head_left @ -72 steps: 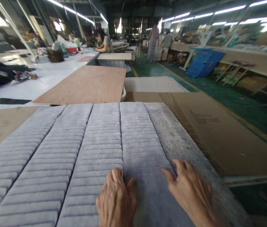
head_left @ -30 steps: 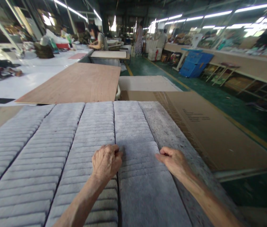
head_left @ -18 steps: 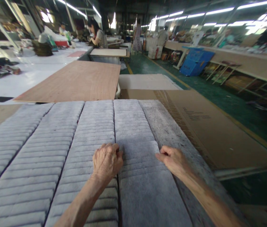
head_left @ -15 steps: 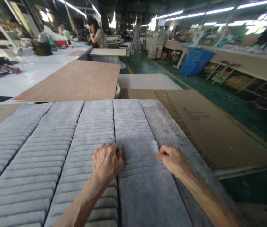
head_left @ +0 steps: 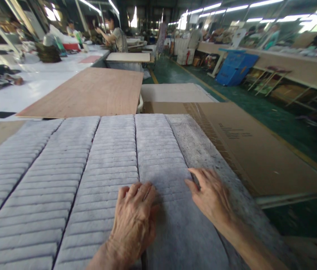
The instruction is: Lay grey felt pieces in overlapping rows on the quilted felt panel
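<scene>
Overlapping grey fabric pieces [head_left: 158, 142] lie in long rows, each piece's edge showing below the one above. My left hand [head_left: 137, 217] rests over the gap between the two rightmost rows, its fingers bent and its thumb side blurred; whether it grips a piece is hidden. At the right edge of the last row is my right hand [head_left: 210, 191], with thumb and forefinger apart and nothing seen between them. The nearest piece in that row shows a long, flat surface.
A speckled grey board [head_left: 195, 131] runs along the right of the rows. Beyond lie a cardboard sheet [head_left: 248, 161] and a plywood sheet [head_left: 91, 92]. A person [head_left: 117, 37] is at the far white table [head_left: 74, 71]. A blue box [head_left: 235, 67] stands on the green floor.
My left hand has moved nearer and slightly right. My right hand has opened its pinch and shifted slightly right. The far person's arm is raised higher.
</scene>
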### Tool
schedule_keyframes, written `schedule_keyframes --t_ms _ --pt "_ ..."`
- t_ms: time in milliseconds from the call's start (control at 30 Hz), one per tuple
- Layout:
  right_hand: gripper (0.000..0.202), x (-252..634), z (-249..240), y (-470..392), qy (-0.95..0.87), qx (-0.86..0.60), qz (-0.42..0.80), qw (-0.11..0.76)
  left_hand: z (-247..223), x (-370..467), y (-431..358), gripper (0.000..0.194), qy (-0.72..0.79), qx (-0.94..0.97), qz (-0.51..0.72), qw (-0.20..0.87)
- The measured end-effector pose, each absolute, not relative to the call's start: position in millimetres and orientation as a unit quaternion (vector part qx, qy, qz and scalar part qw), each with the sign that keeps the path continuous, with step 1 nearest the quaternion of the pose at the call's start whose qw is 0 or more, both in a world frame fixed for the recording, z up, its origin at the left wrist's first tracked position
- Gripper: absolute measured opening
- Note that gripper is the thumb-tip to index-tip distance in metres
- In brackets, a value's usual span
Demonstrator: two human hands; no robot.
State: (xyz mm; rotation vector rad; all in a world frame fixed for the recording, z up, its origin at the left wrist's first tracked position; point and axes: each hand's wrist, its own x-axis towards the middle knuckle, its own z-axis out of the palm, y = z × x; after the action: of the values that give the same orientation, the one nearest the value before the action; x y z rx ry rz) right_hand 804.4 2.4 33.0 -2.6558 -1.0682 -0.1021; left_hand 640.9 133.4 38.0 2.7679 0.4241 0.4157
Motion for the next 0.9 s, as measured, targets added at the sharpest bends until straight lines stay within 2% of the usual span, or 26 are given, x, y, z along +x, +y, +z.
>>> schedule_keyframes --t_ms 133,300,433,633,733,900 --pt "0.026 811.7 30.3 1.9 -0.441 -0.879 -0.020 0.180 36.3 637.2 129.8 0.030 0.154 0.966 0.129 0.163" --pt "0.016 825.5 35.4 6.9 -0.385 -0.903 0.075 0.177 35.8 638.0 129.1 0.029 0.163 0.966 0.119 0.161" --pt "0.031 819.2 47.7 -3.3 -0.349 -0.907 0.162 0.171 36.2 637.5 129.4 0.030 0.167 0.964 0.120 0.166" --pt "0.036 788.3 55.6 -34.0 -0.220 -0.891 0.334 0.213 35.4 637.5 130.2 0.030 0.171 0.962 0.128 0.170" --pt "0.038 779.4 53.3 -38.2 -0.165 -0.889 0.361 0.227 35.7 637.4 130.3 0.030 0.173 0.961 0.132 0.172" --pt "0.030 776.8 48.6 -35.5 -0.136 -0.882 0.356 0.277 36.7 637.3 130.6 0.029 0.181 0.962 0.117 0.168"
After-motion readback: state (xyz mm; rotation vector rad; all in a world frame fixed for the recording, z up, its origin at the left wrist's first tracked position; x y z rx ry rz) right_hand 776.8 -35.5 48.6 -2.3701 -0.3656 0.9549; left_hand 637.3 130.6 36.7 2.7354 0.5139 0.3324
